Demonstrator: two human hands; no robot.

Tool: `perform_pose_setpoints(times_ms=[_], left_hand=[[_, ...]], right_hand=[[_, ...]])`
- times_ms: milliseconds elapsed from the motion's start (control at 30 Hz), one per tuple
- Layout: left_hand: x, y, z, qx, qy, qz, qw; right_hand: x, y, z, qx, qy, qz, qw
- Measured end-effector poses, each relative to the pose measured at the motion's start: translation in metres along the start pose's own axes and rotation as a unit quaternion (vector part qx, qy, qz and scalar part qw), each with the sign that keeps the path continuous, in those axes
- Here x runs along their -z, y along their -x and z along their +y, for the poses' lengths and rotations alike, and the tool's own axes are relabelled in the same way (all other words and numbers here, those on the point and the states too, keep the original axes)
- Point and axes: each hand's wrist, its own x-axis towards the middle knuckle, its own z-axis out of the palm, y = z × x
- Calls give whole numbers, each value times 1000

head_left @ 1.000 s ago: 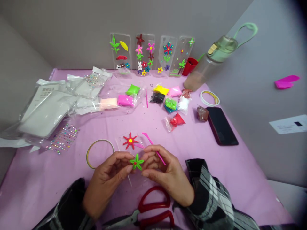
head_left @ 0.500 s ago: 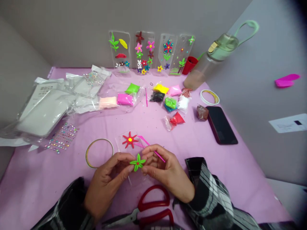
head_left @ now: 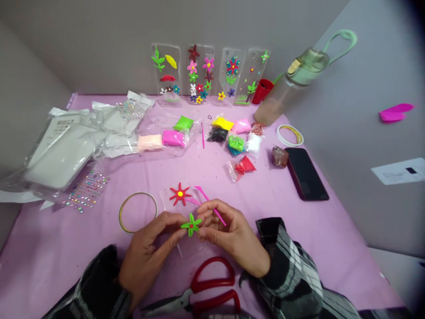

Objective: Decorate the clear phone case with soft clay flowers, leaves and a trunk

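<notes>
My left hand (head_left: 149, 248) pinches a green clay flower (head_left: 195, 220) with a red centre between thumb and forefinger. From the other side, my right hand (head_left: 232, 235) has its thumb and fingertips at the flower's right petals. A thin pink clay tool (head_left: 219, 216) is tucked among the curled fingers of the right hand. Beneath and just beyond the hands lies a clear phone case (head_left: 166, 201), partly covered by them. On its upper part sits a red clay flower (head_left: 179, 194) with a yellow centre.
Red-handled scissors (head_left: 212, 282) lie close to me. A tape ring (head_left: 119, 217) rests left of my hands. Clay packets (head_left: 236, 142) are scattered beyond, with a phone (head_left: 307, 175) at right. Decorated cases (head_left: 200, 73) lean at the back beside a bottle (head_left: 282, 95).
The pink tool has shifted and turned slightly in the right hand. Both hands stay almost in place, and the green flower has barely moved.
</notes>
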Motion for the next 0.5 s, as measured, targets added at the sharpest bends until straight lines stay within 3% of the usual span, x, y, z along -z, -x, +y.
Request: perform_pose_setpoints(times_ms=[167,500], left_hand=[[-2,0,1,28,34,19,999],[4,-2,-1,17,43,6,999]], right_hand=[[0,0,0,4,5,-3,1000],[1,1,0,4,14,-4,1000]])
